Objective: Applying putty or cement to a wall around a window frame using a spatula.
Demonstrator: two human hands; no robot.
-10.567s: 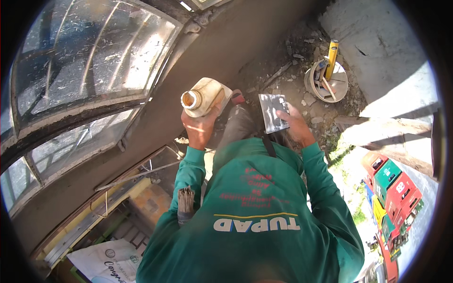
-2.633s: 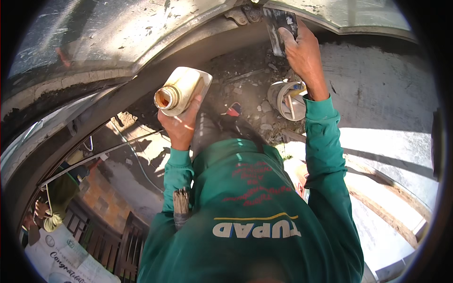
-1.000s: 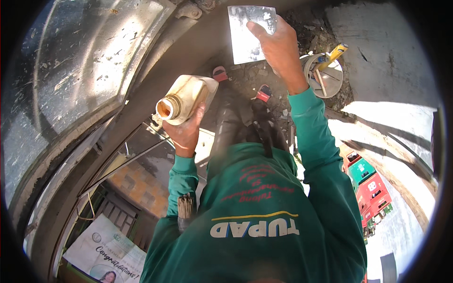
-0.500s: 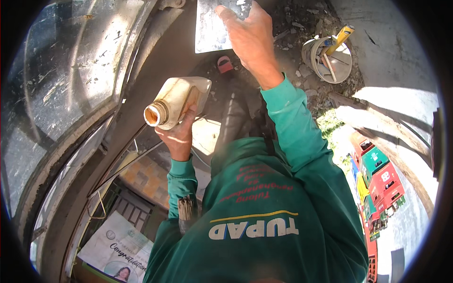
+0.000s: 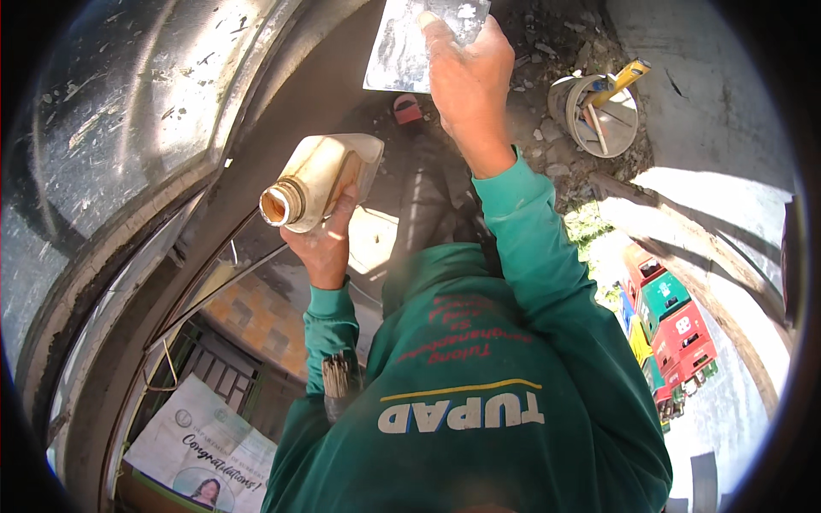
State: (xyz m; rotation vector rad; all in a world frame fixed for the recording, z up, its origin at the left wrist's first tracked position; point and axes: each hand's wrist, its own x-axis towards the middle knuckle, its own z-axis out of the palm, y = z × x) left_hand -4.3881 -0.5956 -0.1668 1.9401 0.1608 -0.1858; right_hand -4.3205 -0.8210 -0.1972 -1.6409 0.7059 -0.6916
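Since the frame half a second before, I saw the right hand [image 5: 466, 81] had slid rightward along the grey, mottled rectangular metal sheet [image 5: 410, 51], fingers pinching its lower edge. Below that sheet, the left hand [image 5: 323, 244] wrapped closed around a cream, stained plastic jug [image 5: 321, 175], uncapped mouth tilted outward.

An outdoor building or repair site in bright sun: a rough grey cement wall [image 5: 727, 103] meets rubble-strewn ground [image 5: 547, 51], where a mortar-crusted bucket [image 5: 590, 107] holds hand tools. Stacked red and green bottle crates [image 5: 676, 329] stand by a paved yard.
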